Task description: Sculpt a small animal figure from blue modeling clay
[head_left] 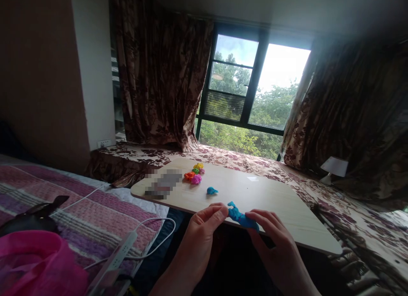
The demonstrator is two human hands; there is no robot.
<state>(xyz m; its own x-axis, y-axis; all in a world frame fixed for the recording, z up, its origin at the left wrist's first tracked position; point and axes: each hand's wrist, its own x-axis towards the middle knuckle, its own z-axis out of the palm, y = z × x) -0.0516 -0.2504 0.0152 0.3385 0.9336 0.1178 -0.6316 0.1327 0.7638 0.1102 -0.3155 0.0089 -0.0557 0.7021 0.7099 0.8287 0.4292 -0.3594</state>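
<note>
A twisted, crumpled blue piece [241, 217], soft-looking like clay or paper, is held at the table's near edge between my two hands; I cannot tell its material. My left hand [204, 230] pinches its left end between thumb and forefinger. At the other end, the thumb and fingers of my right hand [274, 236] close on it. Just beyond my left hand lies a small blue lump [211, 191] with a thin tail. Farther off are small crumpled lumps: orange [189, 176], pink [196, 179], green [195, 171] and yellow [199, 165].
The pale wooden table [274, 202] stands before a window seat with patterned cloth [229, 157]. A blurred-out object [164, 184] lies at its left. A white lamp [334, 166] stands right. On the bed at left are a power strip [119, 253] and pink bag [44, 257].
</note>
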